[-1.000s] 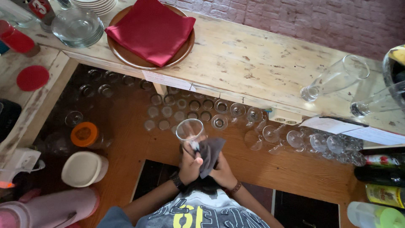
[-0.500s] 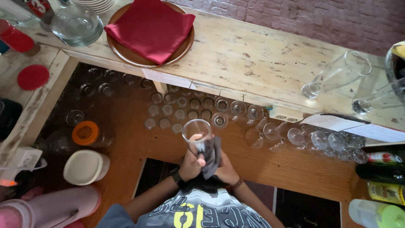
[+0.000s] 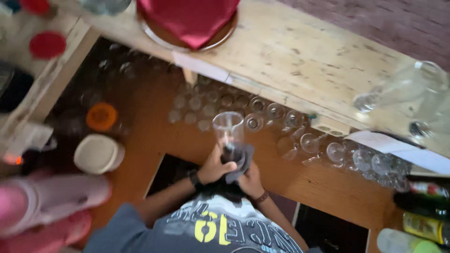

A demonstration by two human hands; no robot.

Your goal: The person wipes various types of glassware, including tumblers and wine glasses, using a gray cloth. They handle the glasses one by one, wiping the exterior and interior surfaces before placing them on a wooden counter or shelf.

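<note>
Mid-polish: tall clear glass (image 3: 228, 133) upright above the brown tabletop (image 3: 154, 136), left hand (image 3: 213, 166) fingers wrapped round its base, right hand (image 3: 248, 180) pressing grey cloth (image 3: 240, 161) against it. Rows of glasses (image 3: 220, 100) behind.

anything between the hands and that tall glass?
Partly. The left hand grips the tall clear glass at its base, bare. A grey cloth lies between the right hand and the glass.
</note>
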